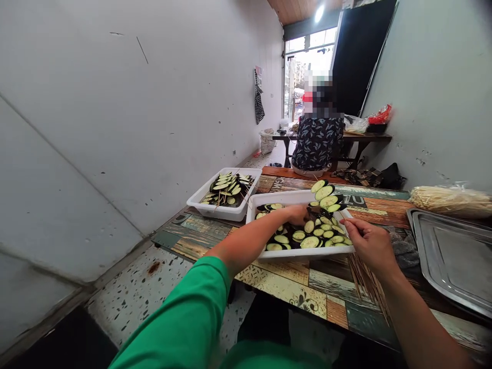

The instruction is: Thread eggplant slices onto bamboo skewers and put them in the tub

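Our right hand (371, 241) is pinched closed on the low end of a thin tan wooden skewer (343, 217) carrying oval, dark-skinned pale-green eggplant slices (325, 193), up by the right end of the white rectangular plastic tray (300, 253). Our left hand (299, 214) is down among the loose slices (310, 242) in there; fingertips hidden, so we can't tell how open it is or what it's got. We'd pierce each slice dead centre, fingers clear of the point.

Right grip (369, 245) holding skewered eggplant slices (325, 192), left grip (298, 214) in white tub (303, 252)
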Demonstrator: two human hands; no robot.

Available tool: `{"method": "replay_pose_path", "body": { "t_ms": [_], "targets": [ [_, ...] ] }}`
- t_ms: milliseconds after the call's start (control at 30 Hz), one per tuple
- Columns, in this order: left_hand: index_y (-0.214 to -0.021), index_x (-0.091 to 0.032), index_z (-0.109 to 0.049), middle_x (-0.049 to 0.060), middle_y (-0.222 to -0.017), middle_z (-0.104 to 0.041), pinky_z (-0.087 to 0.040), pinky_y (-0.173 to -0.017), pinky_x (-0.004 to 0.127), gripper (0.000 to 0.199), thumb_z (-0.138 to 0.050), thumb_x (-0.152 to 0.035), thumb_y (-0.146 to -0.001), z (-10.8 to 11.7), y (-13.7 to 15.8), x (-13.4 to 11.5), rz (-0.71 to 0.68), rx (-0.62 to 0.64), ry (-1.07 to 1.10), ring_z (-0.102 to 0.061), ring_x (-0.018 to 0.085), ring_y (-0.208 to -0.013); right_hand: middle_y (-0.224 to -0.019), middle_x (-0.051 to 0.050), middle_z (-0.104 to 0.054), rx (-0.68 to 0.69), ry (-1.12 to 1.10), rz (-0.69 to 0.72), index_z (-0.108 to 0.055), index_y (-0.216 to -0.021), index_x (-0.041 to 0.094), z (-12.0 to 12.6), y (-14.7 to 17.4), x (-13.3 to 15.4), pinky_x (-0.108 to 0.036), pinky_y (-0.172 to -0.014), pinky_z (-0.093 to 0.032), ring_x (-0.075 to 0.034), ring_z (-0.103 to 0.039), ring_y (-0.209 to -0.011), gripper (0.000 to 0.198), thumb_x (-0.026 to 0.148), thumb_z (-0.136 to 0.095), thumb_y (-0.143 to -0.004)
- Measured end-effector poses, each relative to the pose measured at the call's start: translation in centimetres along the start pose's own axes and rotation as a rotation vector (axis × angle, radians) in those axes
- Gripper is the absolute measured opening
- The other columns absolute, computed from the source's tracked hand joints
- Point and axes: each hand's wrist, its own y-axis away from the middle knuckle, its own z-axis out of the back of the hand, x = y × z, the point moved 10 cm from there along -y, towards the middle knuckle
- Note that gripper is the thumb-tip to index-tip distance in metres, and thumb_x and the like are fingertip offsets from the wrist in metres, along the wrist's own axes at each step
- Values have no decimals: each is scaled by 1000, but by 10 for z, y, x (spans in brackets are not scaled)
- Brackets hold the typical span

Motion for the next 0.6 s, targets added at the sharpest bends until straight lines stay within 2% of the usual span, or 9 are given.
{"method": "replay_pose_path", "body": {
  "t_ms": [67, 100, 200, 267, 433, 500, 600],
  "targets": [
    [-54, -17, -65, -3, -46, -53, -44, -73, 22, 15, -72, -4, -53, 3, -1, -3, -8, 64, -157, -56, 13, -60, -74, -6, -74, 1, 17, 4, -75, -89, 16, 1, 0, 1, -26, -54, -44, -18, -64, -61, 38, 40, -47, -81],
    [-62, -17, -67, -3, -49, -55, -45, -69, 22, 10, -72, -9, -59, 8, -1, -3, 6, 60, -163, -56, 11, -58, -75, -6, -74, 5, 22, 9, -75, -89, 16, 0, 0, 2, -26, -54, -45, -19, -64, -63, 38, 40, -47, -81],
    [-86, -15, -65, -2, -58, -62, -43, -56, 19, 16, -68, -17, -70, 28, -1, -4, 54, -55, 120, -56, 8, -52, -78, -5, -75, 53, 29, 41, -76, -88, 19, -5, 0, 4, -26, -56, -45, -20, -66, -68, 34, 39, -48, -81],
    [-94, -14, -62, 1, -65, -65, -42, -52, 17, 23, -69, -19, -72, 34, 0, -4, 71, -102, 342, -58, 8, -52, -79, -5, -75, 88, 41, 58, -76, -86, 21, -8, 0, 5, -26, -56, -46, -20, -67, -70, 33, 39, -48, -81],
    [-91, -11, -61, 2, -64, -64, -43, -52, 18, 20, -69, -12, -73, 44, 2, 0, 131, -204, 606, -60, 9, -54, -81, -5, -75, 112, 40, 49, -75, -86, 21, -9, -1, 1, -27, -59, -47, -20, -67, -71, 33, 38, -48, -80],
    [-89, -10, -61, 1, -63, -62, -41, -51, 17, 15, -66, -10, -75, 52, 3, 0, 122, -267, 688, -58, 7, -52, -82, -4, -75, 154, 39, 57, -75, -86, 21, -12, -1, 1, -27, -59, -47, -21, -67, -71, 33, 39, -48, -80],
    [-88, -11, -61, 3, -65, -63, -37, -47, 15, 10, -63, -15, -79, 58, 2, -4, 85, -288, 759, -53, 5, -49, -80, -4, -75, 180, 40, 70, -75, -84, 22, -13, 0, 4, -27, -58, -46, -20, -67, -69, 32, 39, -48, -80]
  ]
}}
